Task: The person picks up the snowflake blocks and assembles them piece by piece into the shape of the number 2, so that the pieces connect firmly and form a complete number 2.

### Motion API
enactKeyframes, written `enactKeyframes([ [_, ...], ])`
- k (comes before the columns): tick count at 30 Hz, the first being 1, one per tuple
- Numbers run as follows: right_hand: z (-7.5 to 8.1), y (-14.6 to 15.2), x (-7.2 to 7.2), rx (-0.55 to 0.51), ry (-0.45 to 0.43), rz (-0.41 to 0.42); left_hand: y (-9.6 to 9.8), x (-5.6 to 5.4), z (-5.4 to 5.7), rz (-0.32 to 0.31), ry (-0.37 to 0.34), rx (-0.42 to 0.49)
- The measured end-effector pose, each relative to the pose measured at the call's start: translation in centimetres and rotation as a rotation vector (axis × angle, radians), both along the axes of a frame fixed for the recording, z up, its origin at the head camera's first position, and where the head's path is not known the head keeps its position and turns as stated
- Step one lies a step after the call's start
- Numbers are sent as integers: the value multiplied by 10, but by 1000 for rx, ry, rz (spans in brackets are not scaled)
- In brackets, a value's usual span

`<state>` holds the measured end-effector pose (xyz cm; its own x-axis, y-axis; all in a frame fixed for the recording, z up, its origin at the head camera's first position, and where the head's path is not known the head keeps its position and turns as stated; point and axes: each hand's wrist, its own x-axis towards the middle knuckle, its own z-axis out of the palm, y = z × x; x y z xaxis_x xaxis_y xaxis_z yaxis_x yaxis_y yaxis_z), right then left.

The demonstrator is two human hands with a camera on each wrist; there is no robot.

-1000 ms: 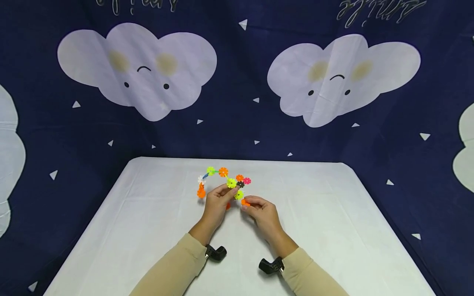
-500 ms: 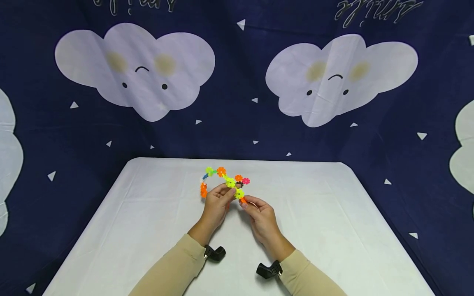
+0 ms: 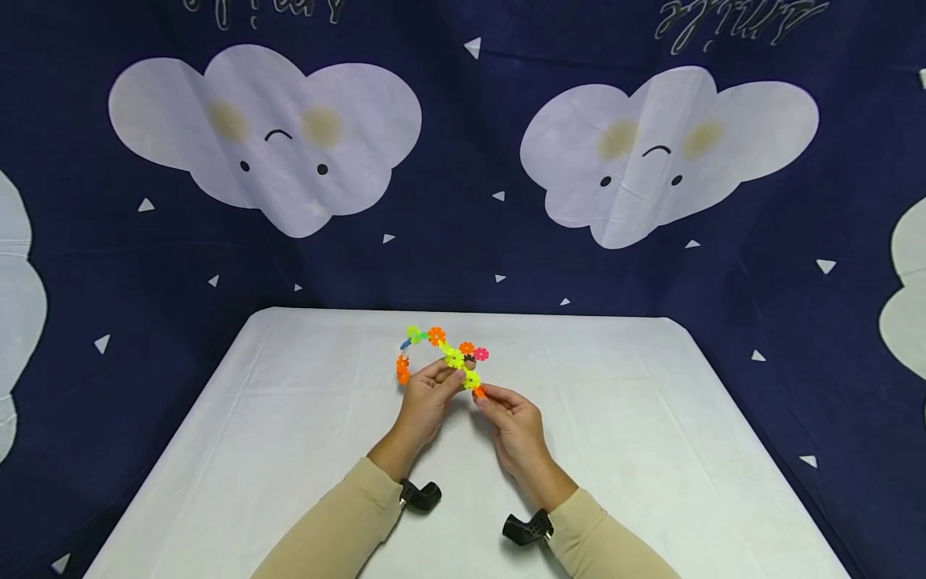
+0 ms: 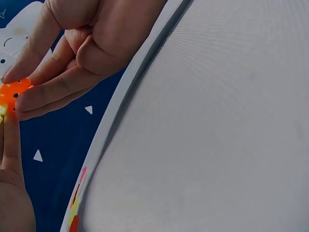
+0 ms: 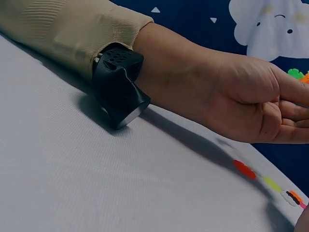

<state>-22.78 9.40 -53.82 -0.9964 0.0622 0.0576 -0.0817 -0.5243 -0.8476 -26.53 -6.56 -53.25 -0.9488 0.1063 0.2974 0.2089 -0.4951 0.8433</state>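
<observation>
My left hand (image 3: 427,400) grips a curved chain of linked snowflake discs, pinching near a yellow disc (image 3: 453,358). The chain arcs up past an orange disc (image 3: 436,336) and a green disc (image 3: 413,333), then down to more orange discs (image 3: 403,370) left of the hand. Thumb and fingers of my right hand (image 3: 522,426) pinch another orange disc (image 3: 481,392) right at the chain's lower yellow disc (image 3: 472,379). In the left wrist view, this orange disc (image 4: 18,91) overlaps a yellow one. The right wrist view shows mostly my left hand (image 5: 246,92).
A second row of discs, with a red disc (image 5: 245,169) and a yellow disc (image 5: 272,183), lies on the white table (image 3: 289,466) behind my hands. Its pink disc (image 3: 481,354) shows past my left fingers. A dark blue cloth with clouds (image 3: 463,265) hangs behind the table.
My right hand has brought its orange disc from slightly apart up against the lower yellow disc. The chain's left end has swung a little to the right.
</observation>
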Motion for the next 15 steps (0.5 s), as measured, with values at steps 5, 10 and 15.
enactKeyframes([
  [5,-1,1,1,-27,5,-5,4,2,1,-22,-12,15],
  [10,-1,0,1,-45,6,-1,6,3,0,-26,-15,37],
  [15,-1,-1,0,-50,4,-6,6,2,-1,-12,19,9],
])
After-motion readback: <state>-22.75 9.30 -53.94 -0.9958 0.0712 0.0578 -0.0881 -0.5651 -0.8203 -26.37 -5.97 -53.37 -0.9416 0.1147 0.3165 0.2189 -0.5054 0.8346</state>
